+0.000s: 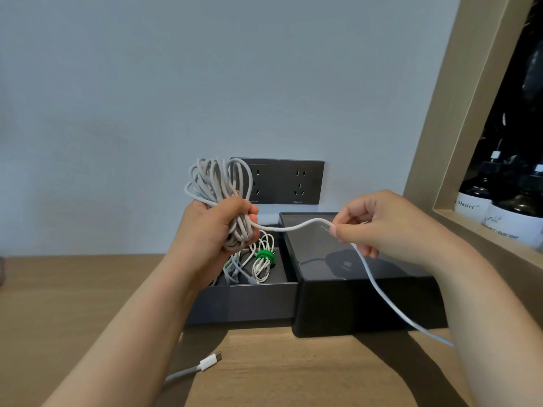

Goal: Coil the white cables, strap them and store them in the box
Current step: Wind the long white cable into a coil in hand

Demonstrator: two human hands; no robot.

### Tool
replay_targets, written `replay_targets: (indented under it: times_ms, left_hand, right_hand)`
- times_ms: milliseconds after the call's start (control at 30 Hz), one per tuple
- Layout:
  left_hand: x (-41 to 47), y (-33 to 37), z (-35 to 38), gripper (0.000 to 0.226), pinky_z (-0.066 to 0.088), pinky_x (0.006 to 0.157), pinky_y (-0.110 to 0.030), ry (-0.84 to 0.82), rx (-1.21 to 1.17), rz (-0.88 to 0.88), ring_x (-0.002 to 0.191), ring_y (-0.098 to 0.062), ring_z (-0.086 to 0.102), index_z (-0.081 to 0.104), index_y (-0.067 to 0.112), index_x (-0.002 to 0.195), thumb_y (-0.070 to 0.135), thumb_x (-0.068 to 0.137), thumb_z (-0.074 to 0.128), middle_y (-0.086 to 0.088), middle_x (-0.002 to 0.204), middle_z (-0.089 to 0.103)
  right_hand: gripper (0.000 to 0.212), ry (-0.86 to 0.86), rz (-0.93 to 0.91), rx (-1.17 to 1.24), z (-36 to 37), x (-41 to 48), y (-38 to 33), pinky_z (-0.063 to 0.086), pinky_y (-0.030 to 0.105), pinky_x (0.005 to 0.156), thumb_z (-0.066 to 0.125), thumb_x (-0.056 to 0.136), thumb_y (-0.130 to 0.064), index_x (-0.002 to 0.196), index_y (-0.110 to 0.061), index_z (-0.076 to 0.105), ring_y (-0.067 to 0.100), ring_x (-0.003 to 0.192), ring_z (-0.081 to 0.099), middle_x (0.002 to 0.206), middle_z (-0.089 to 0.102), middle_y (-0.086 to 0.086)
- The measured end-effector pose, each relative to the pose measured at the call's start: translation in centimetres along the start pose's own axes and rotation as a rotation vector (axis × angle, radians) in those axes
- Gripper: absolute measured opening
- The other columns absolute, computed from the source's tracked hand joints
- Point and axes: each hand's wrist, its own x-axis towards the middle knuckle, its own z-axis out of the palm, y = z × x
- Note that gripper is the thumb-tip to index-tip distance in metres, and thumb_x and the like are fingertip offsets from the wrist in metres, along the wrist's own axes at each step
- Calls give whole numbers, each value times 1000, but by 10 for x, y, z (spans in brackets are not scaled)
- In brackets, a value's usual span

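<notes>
White cable (212,183), soft, light and limp by the look of it, is held above the box (258,301). Its loops would likely spill unless gripped at the bundle's waist. The left hand (210,230) is clenched round that waist. The right hand (382,224) pinches the free run, which trails down toward the counter (279,377).

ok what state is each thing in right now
left grip, holds the coil
coil, partly wound, unstrapped
right grip, pinches the loose run
loose run, slack, not yet wound
grey box, open
small bundle, in the box, green strap on
plug, lying on the table
wall sockets, nothing plugged in
</notes>
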Motion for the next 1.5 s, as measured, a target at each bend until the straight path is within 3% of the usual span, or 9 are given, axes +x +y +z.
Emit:
replay_targets:
  times_ms: [100, 233, 467, 733, 900, 1100, 1333, 1500]
  left_hand:
    - [1, 2, -1, 20, 51, 58, -28, -1, -26, -16, 53, -15, 52, 59, 1, 66, -2, 85, 54, -9, 58, 54]
    - [3, 6, -6, 13, 57, 65, -32, 1, -100, -41, 55, -13, 56, 56, 2, 74, 0, 87, 54, -8, 61, 54]
    - [-3, 0, 0, 11, 59, 65, -32, -116, 49, -49, 56, -18, 62, 55, -2, 84, 6, 89, 61, -12, 64, 56]
    - [-13, -9, 11, 23, 58, 68, -32, -215, 254, 61, 66, -14, 62, 62, 11, 97, 23, 80, 71, -3, 70, 61]
    - [-18, -11, 17, 14, 60, 70, -34, -256, 315, 78, 67, -14, 62, 64, 14, 99, 19, 87, 67, -1, 70, 63]
    - [-19, -13, 16, 25, 59, 72, -33, -364, 318, -3, 73, -21, 65, 64, 12, 101, 31, 84, 63, -12, 81, 63]
    - [-17, -14, 12, 33, 54, 79, -34, -529, 296, -93, 75, -21, 59, 59, 3, 96, 35, 89, 63, -16, 85, 56]
    - [-18, -11, 11, 34, 54, 79, -34, -554, 249, -142, 79, -22, 59, 61, 5, 100, 35, 86, 66, -15, 87, 56]
  right_hand:
    - [15, -2, 19, -58, -5, -2, 4, 45, 16, 50, 70, 87, -21, 74, -16, 75, 7, 46, 51, 62, 67, 10]
    - [25, 2, 41, -74, -9, -2, 10, 46, 20, 51, 72, 86, -30, 68, -13, 73, 11, 45, 51, 49, 58, 1]
    - [15, 11, 84, 403, -4, 3, 4, 50, 16, 50, 65, 91, -17, 89, -4, 73, 12, 49, 57, 61, 63, 10]
    - [16, -37, 76, 741, 0, 2, -8, 54, 14, 54, 59, 93, -17, 89, -2, 66, 10, 53, 63, 64, 65, 8]
    - [14, -60, 39, 712, 9, 0, -18, 56, 16, 56, 63, 92, -16, 84, -5, 67, 14, 58, 68, 69, 66, 11]
    - [12, -52, -3, 663, 8, 0, -19, 56, 18, 58, 66, 89, -15, 83, -5, 69, 15, 61, 68, 70, 68, 11]
    - [9, 65, -48, 522, 1, 2, -13, 46, 16, 53, 73, 81, -15, 76, -10, 78, 10, 54, 52, 62, 59, 6]
    - [12, 2, -76, 541, 1, 2, -12, 52, 16, 56, 69, 86, -9, 76, -10, 75, 10, 56, 61, 63, 65, 4]
